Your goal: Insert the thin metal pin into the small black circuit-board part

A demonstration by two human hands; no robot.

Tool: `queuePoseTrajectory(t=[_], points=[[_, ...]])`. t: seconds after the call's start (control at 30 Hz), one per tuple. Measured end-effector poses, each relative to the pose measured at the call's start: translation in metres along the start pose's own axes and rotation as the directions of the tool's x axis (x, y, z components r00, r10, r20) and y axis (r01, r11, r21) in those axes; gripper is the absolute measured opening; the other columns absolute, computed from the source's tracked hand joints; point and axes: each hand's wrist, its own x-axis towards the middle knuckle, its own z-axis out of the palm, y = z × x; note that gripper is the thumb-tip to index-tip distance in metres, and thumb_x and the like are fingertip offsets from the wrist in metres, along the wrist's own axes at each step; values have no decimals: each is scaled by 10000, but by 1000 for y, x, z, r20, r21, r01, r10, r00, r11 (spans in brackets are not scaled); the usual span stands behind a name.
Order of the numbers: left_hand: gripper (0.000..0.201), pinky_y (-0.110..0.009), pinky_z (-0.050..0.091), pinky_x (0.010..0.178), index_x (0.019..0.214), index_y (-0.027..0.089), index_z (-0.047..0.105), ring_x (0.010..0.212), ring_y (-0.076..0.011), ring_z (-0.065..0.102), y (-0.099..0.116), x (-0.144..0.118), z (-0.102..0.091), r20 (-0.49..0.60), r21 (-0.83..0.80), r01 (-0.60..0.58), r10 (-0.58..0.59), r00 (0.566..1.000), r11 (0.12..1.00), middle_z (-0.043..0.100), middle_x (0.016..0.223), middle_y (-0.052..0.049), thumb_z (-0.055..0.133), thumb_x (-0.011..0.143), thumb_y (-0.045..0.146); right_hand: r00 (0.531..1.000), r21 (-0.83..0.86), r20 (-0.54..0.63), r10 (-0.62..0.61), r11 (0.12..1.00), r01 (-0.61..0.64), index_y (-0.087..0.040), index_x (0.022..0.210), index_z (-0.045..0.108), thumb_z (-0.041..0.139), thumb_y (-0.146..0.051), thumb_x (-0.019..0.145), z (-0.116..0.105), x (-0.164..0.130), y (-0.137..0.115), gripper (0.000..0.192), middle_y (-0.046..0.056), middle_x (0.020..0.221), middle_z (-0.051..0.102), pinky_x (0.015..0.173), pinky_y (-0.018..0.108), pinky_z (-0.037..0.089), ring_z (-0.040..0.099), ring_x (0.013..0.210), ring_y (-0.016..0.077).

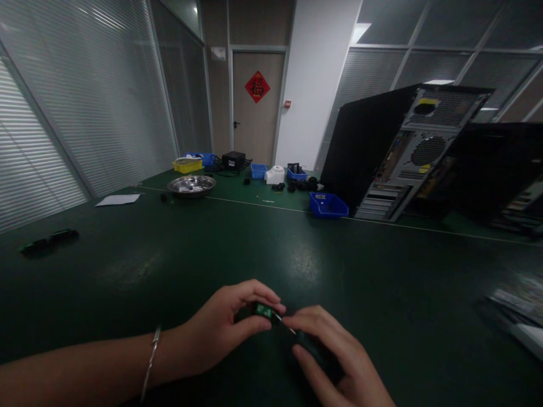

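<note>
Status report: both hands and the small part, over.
Left hand pinches small green part. Right hand grips dark tool, tip at the part. Nothing between them on green table.

Big dark green table here, pretty cluttered toward the back. There's a metal bowl, a sheet of paper near the left edge, a yellow bin, a few blue bins, a small black box and a white gadget. An opened computer tower stands on the right, and a flat black strip lies far left.
</note>
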Motion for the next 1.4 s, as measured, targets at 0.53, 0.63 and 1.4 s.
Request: queuePoseTrajectory(t=[0.53, 0.63, 1.4], points=[[229, -254, 481, 820, 1005, 242, 677, 900, -152, 646, 2, -1, -3, -57, 222, -8, 21, 998, 975, 712, 968, -2, 657, 778, 262, 1000, -44, 14, 9, 999, -8, -254, 1146, 539, 480, -76, 850, -1, 0, 2, 350, 57, 1027, 571, 790, 242, 498, 584, 933, 154], [233, -249, 497, 761, 1004, 217, 678, 832, -149, 653, 1, 0, -1, -34, 88, 38, -35, 999, 995, 713, 924, -17, 659, 773, 240, 1000, -31, 10, -4, 1000, 4, -257, 1169, 534, 487, -69, 845, -1, 0, 2, 378, 60, 1029, 575, 800, 246, 498, 586, 938, 155], [227, -326, 500, 791, 977, 150, 672, 822, -161, 644, -2, 6, 0, 14, -351, 132, -136, 991, 927, 698, 950, -66, 672, 755, 195, 999, 10, -22, -43, 999, 43, -277, 1263, 512, 483, -59, 849, 0, 0, -1, 468, 72, 1026, 588, 772, 253, 515, 600, 914, 165]])
